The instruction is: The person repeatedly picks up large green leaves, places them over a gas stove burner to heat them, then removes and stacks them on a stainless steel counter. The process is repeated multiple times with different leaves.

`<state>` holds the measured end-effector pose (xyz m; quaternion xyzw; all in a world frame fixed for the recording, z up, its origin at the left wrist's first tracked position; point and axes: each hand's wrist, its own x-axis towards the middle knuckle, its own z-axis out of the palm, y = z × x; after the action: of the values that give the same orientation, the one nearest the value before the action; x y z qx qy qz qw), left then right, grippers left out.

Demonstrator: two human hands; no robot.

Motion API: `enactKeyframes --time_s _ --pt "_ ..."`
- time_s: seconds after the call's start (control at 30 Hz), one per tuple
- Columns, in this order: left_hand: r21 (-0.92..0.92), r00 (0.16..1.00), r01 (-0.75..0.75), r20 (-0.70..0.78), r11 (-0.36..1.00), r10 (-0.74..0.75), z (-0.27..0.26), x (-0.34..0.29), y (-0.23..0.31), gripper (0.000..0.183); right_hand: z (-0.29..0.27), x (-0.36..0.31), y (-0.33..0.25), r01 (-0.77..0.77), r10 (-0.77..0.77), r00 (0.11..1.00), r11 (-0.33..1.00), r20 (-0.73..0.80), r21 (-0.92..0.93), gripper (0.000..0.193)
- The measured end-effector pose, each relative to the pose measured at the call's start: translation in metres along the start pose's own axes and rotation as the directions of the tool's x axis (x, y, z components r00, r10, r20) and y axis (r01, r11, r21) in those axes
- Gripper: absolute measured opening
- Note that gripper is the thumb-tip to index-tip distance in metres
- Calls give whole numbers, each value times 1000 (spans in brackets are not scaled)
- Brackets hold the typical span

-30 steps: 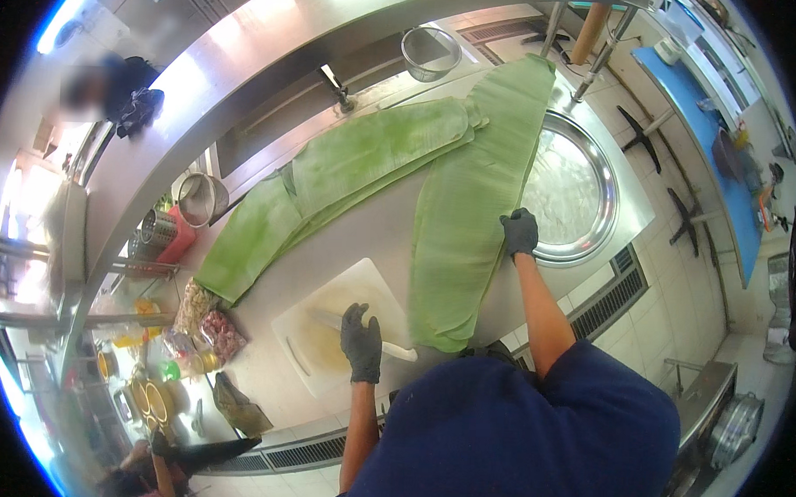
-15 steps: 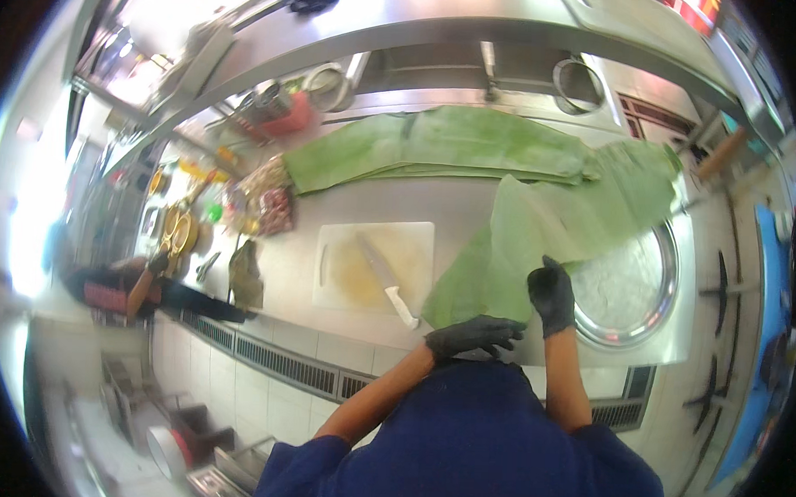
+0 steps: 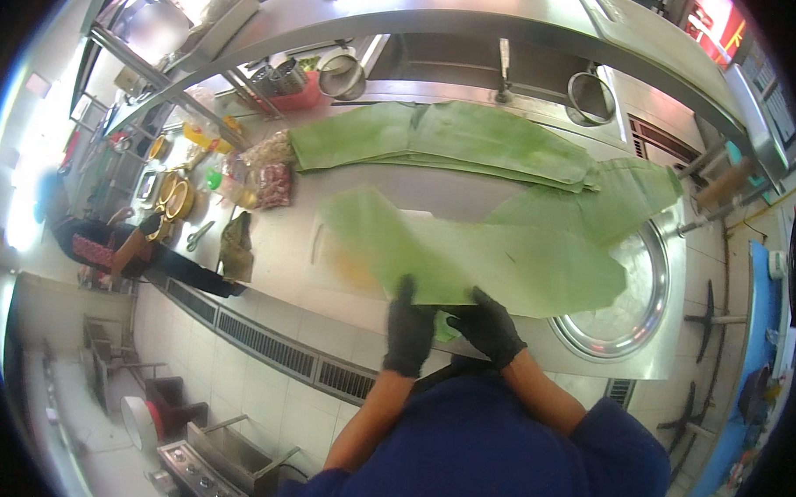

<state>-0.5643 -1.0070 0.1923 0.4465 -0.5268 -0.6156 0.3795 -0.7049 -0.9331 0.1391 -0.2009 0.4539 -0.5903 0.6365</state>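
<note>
A large piece of banana leaf (image 3: pixel 538 264) is held up at its near edge by both black-gloved hands. My left hand (image 3: pixel 408 332) is closed on that edge, with its thumb against the leaf. Close beside it, my right hand (image 3: pixel 490 329) grips the same edge; a small flap of leaf hangs between them. The leaf's left end is blurred and lies over the white cutting board (image 3: pixel 320 268), hiding most of it. No knife shows there now. Behind, a folded stack of banana leaves (image 3: pixel 454 138) spans the steel counter, with another leaf (image 3: pixel 632 194) at its right end.
At right, a round metal tray (image 3: pixel 668 289) sits partly under the leaf. Bagged ingredients (image 3: pixel 273 183), scissors (image 3: pixel 200 235) and brown bowls (image 3: pixel 180 200) stand at left. A steel shelf (image 3: pixel 423 29) crosses above the far side. Another person (image 3: pixel 109 247) is at far left.
Both hands have closed on the leaf's near edge and come closer together. The leaf has swung left, covering the knife and most of the cutting board and uncovering part of the tray.
</note>
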Motion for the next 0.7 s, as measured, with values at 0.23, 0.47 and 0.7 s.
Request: enactKeyframes --time_s 0.23,0.47,0.7 --pt "-376 897 -264 -435 888 82 -112 -96 56 44 -64 13 31 -13 158 983 559 -92 829 44" --pt "-556 709 -603 -702 572 66 -203 -257 12 47 -96 66 82 -35 -4 997 848 72 529 37" --pt "-440 480 -842 -875 311 62 -195 -469 -45 50 26 41 125 -45 19 933 997 360 62 37"
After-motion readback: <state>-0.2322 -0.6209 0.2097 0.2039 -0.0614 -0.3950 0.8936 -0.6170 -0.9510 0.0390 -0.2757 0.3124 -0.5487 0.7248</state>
